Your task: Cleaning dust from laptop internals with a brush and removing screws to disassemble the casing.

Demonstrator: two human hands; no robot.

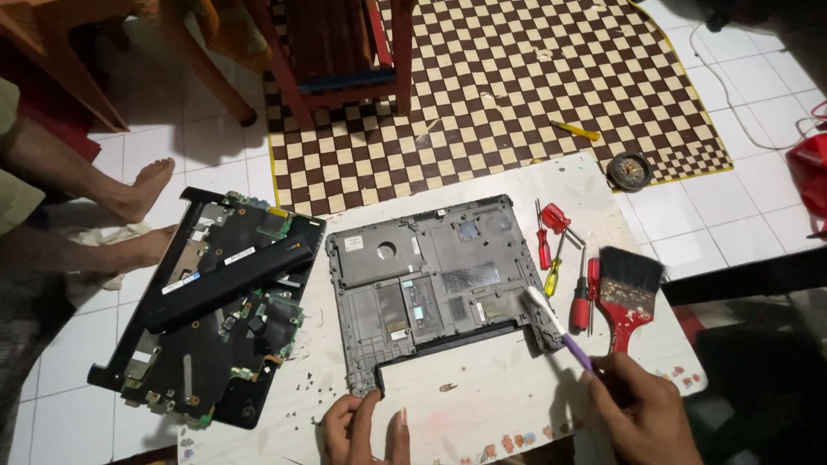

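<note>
1. Currently the right hand (pixel 642 413) has its fingers closed round a purple-handled toothbrush (pixel 556 323), bristles on the grey laptop base (pixel 435 284) lying on the bench (pixel 482 405).
2. Left hand (pixel 366 430) rests at the base's front edge; its fingers look loosely curled, holding nothing.
3. Risk: hard scrubbing could shift the base towards the 4 screwdrivers (pixel 564 267) and paintbrush (pixel 627 293).

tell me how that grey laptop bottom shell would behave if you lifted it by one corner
The laptop bottom shell looks like thin, hollow plastic, so probably light and somewhat flexible. The cutout along its front edge likely lets it twist. Lying flat on the board, it should slide rather than tip.
</note>
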